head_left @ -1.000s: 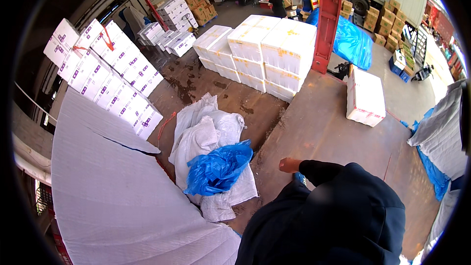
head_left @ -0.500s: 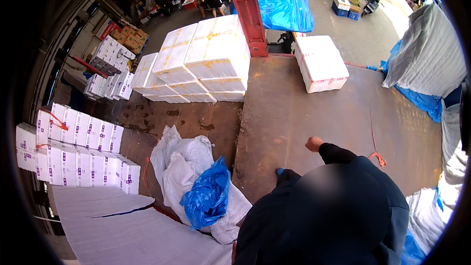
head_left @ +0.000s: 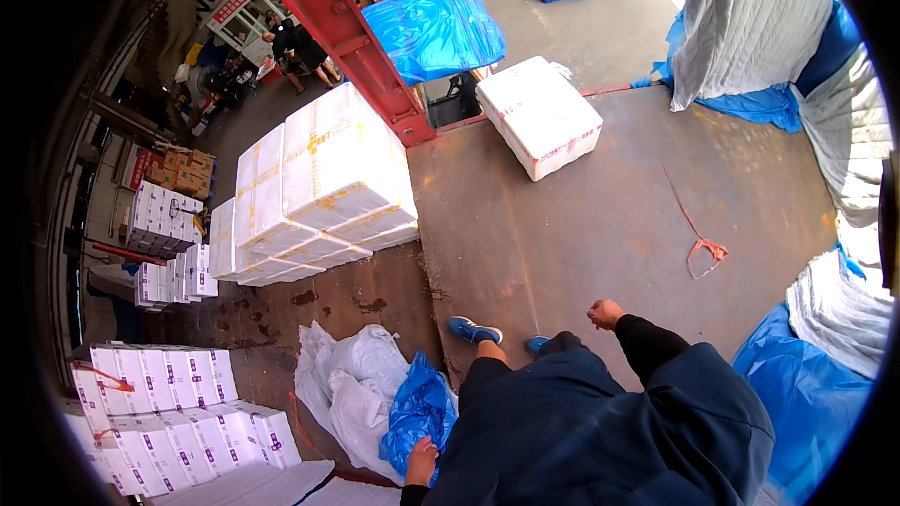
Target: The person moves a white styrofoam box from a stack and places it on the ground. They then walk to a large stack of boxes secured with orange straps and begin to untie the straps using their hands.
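My right hand (head_left: 607, 315) hangs over the brown metal floor in front of my body, its fingers curled in with nothing visible in them. My left hand (head_left: 422, 462) is low at my left side, beside a crumpled blue plastic sheet (head_left: 419, 406); its fingers look loosely apart and I see nothing held. Next to the blue sheet lies a bunched white cloth (head_left: 361, 375). A white foam box (head_left: 539, 117) with red tape stands farther ahead, at the platform's edge. To its left rises a block of stacked white foam boxes (head_left: 323, 178) with yellow tape. Neither hand touches a box.
A red steel post (head_left: 352, 47) stands between the foam boxes and a blue-covered load (head_left: 436, 33). White cartons (head_left: 187, 412) are stacked at the near left. A red cord (head_left: 698, 244) lies on the floor. Grey covers (head_left: 750, 23) hang at the right. Another person (head_left: 298, 47) is far left.
My view has turned and shifted, so the foam boxes and post sit farther left. My left hand has come into view, and one foot now shows stepping forward. The right hand stays curled.
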A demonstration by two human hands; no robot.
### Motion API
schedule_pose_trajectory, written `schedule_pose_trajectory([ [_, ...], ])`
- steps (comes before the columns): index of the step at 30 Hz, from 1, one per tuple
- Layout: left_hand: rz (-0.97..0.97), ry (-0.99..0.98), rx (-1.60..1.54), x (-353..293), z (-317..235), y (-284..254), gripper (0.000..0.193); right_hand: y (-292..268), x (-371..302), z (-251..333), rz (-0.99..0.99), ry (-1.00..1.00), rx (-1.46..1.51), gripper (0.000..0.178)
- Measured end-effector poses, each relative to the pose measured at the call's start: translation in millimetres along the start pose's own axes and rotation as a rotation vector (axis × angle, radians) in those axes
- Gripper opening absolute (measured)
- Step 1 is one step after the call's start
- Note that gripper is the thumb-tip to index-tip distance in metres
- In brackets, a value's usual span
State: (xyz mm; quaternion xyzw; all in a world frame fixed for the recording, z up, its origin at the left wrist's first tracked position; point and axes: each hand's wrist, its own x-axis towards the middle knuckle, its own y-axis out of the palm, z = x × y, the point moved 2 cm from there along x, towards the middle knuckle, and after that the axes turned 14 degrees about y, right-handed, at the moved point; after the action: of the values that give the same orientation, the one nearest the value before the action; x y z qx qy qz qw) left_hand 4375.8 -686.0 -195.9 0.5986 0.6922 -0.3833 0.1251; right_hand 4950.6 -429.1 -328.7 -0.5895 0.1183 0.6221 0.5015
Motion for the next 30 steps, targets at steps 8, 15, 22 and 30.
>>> schedule_pose_trajectory([
  [8, 0.264, 0.380, 0.020, 184, -29, -44, 0.037, 2, -4, 18, -0.046, 0.158, -0.158, 0.035],
  [15, 0.247, 0.293, 0.006, 283, -87, -129, 0.037, 2, 0, 186, -0.083, 0.137, 0.153, 0.031],
  [22, -0.133, 0.301, 0.032, 360, -99, -219, 0.034, 1, -8, 362, 0.037, -0.120, 0.257, 0.030],
  [30, -0.241, 0.051, -0.087, 331, -68, -188, 0.034, -13, 92, 457, 0.155, 0.021, -0.389, 0.028],
])
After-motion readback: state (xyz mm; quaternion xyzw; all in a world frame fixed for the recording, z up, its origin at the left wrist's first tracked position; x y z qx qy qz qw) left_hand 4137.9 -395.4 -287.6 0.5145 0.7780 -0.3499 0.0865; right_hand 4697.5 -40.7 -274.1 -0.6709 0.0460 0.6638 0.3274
